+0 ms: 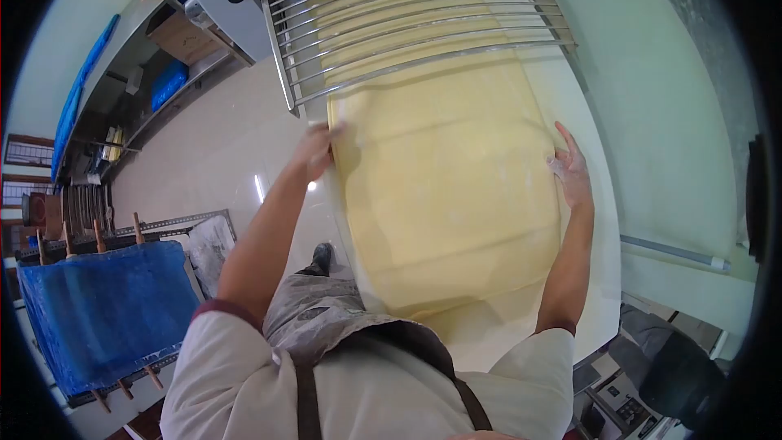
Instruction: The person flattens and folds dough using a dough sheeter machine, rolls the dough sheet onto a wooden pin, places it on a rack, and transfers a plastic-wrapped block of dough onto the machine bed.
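Your dough sheet (448, 187) lies on the table (599, 277), its far end under the metal guard grille (423, 65); your right hand (573, 171) is spread, thumb at 1 side edge, while your left hand (319, 151) blurs at the other, its grip unclear. Guide both edges evenly, square to the grille; on your side of it, more bare table shows rightward than leftward.
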Tool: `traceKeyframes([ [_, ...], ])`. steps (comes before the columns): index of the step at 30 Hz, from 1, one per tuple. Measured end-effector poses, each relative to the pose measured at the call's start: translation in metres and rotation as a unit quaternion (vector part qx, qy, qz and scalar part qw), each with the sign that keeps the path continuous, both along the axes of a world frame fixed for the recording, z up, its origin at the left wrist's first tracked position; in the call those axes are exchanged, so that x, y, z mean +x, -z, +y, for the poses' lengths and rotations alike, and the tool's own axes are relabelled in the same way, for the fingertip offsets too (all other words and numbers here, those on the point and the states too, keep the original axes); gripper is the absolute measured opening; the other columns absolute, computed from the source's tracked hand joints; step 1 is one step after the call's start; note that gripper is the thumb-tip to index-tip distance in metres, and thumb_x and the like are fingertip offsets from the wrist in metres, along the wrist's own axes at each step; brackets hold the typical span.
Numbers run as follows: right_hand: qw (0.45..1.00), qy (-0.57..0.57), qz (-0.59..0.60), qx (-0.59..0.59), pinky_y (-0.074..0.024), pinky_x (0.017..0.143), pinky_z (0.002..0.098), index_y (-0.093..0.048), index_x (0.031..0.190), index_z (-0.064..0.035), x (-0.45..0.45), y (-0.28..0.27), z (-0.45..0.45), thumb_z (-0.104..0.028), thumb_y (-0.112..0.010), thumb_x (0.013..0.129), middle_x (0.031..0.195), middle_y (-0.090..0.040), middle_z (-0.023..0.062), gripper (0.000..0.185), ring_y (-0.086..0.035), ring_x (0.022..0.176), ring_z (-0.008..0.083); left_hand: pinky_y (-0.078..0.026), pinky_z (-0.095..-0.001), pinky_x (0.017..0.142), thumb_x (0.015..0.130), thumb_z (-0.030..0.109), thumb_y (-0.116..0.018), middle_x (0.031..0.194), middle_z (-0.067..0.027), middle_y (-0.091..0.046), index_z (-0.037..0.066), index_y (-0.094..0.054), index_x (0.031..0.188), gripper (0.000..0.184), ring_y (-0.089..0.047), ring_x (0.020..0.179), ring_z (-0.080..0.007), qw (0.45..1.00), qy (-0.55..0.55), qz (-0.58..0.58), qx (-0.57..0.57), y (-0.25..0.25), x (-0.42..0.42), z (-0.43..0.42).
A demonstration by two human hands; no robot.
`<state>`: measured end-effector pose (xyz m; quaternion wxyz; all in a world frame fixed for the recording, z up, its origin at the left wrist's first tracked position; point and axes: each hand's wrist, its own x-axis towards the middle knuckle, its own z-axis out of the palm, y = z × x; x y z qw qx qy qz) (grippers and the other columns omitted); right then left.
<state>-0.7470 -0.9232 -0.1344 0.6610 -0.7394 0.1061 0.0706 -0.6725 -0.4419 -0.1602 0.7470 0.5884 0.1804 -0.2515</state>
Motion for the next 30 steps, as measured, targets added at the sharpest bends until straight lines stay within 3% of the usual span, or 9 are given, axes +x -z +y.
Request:
traceKeyframes([
  [4, 0.977, -0.179, -0.037, -0.108, -0.0428, 0.092, 0.0277, -0.054, 0.122, -0.0019, 0.011, 0.006, 0.006, -0.007, -0.068, 0.076, 0.109, -0.062, 0.0096, 0.048, -0.057, 0.103, 0.0159, -0.055, -0.0367, 0.069, 0.087, 0.013, -0.067, 0.1, -0.0143, -0.064, -0.008, -0.055, 0.112, 0.035, -0.065, 0.082, -0.0222, 0.999, -0.026, -0.024, 0.036, -0.012, -0.047, -0.03],
  [8, 0.959, -0.201, -0.105, -0.169, -0.0446, 0.09, 0.0269, -0.057, 0.116, -0.001, -0.001, -0.028, -0.009, -0.011, -0.07, 0.076, 0.106, -0.062, 0.0084, 0.043, -0.057, 0.102, 0.0147, -0.054, -0.037, 0.068, 0.085, 0.014, -0.069, 0.099, -0.014, -0.064, -0.007, -0.056, 0.112, 0.036, -0.064, 0.08, -0.0212, 0.997, 0.034, -0.069, 0.01, -0.034, -0.004, -0.046],
  [10, 0.987, -0.145, -0.039, 0.064, -0.0385, 0.095, 0.0274, -0.063, 0.106, -0.0011, -0.012, -0.023, -0.027, -0.008, -0.066, 0.076, 0.108, -0.06, 0.0068, 0.031, -0.055, 0.102, 0.018, -0.055, -0.0368, 0.068, 0.084, 0.015, -0.07, 0.099, -0.0144, -0.064, -0.007, -0.055, 0.112, 0.038, -0.064, 0.081, -0.0215, 0.971, 0.138, -0.141, 0.134, -0.038, 0.015, -0.051],
  [13, 0.992, -0.042, 0.002, 0.116, -0.038, 0.096, 0.0282, -0.061, 0.11, -0.0011, 0.006, 0.009, -0.013, -0.005, -0.066, 0.076, 0.113, -0.057, 0.0059, 0.034, -0.053, 0.105, 0.0178, -0.055, -0.0355, 0.071, 0.085, 0.017, -0.069, 0.1, -0.0145, -0.064, -0.008, -0.055, 0.113, 0.04, -0.065, 0.083, -0.0213, 0.996, 0.048, -0.064, 0.04, -0.018, 0.026, -0.042],
  [19, 0.994, -0.093, -0.024, -0.056, -0.0441, 0.089, 0.0264, -0.059, 0.114, -0.0022, 0.008, 0.016, 0.017, -0.007, -0.07, 0.075, 0.105, -0.06, 0.0043, 0.041, -0.055, 0.101, 0.0137, -0.053, -0.0352, 0.078, 0.089, 0.018, -0.065, 0.107, -0.0136, -0.064, -0.006, -0.053, 0.118, 0.04, -0.064, 0.091, -0.0218, 0.999, 0.026, -0.03, -0.003, -0.004, -0.021, -0.025],
  [23, 0.993, -0.079, 0.069, -0.055, -0.0366, 0.097, 0.0297, -0.062, 0.109, -0.0001, 0.003, -0.01, 0.024, -0.005, -0.068, 0.074, 0.11, -0.059, 0.007, 0.036, -0.049, 0.112, 0.0165, -0.053, -0.0344, 0.084, 0.09, 0.02, -0.063, 0.112, -0.0136, -0.062, -0.006, -0.052, 0.12, 0.041, -0.063, 0.098, -0.021, 0.992, 0.086, -0.086, 0.035, -0.02, -0.017, -0.037],
  [25, 0.987, -0.144, -0.057, -0.041, -0.0384, 0.095, 0.0305, -0.065, 0.106, -0.0016, -0.007, -0.012, 0.011, -0.006, -0.07, 0.074, 0.107, -0.06, 0.006, 0.033, -0.051, 0.108, 0.017, -0.053, -0.0344, 0.083, 0.09, 0.02, -0.063, 0.111, -0.0135, -0.062, -0.006, -0.052, 0.12, 0.041, -0.063, 0.098, -0.0207, 0.987, 0.11, -0.116, 0.029, -0.024, 0.007, -0.034],
  [28, 0.997, -0.069, -0.024, -0.008, -0.0396, 0.093, 0.0309, -0.065, 0.105, -0.0032, -0.001, 0.014, 0.013, -0.009, -0.072, 0.075, 0.105, -0.06, 0.0051, 0.032, -0.053, 0.104, 0.018, -0.053, -0.0366, 0.08, 0.088, 0.017, -0.066, 0.109, -0.0134, -0.063, -0.005, -0.055, 0.118, 0.039, -0.063, 0.093, -0.0226, 0.991, 0.103, -0.074, 0.04, -0.011, 0.018, -0.026],
  [30, 0.999, -0.039, -0.013, -0.035, -0.0417, 0.091, 0.0305, -0.065, 0.106, -0.0037, 0.014, 0.015, 0.034, -0.009, -0.072, 0.076, 0.106, -0.06, 0.0051, 0.031, -0.054, 0.104, 0.0173, -0.054, -0.0391, 0.081, 0.088, 0.017, -0.066, 0.111, -0.0132, -0.061, -0.004, -0.053, 0.119, 0.04, -0.063, 0.095, -0.0239, 0.999, -0.012, -0.022, -0.043, 0.003, 0.014, -0.026],
])
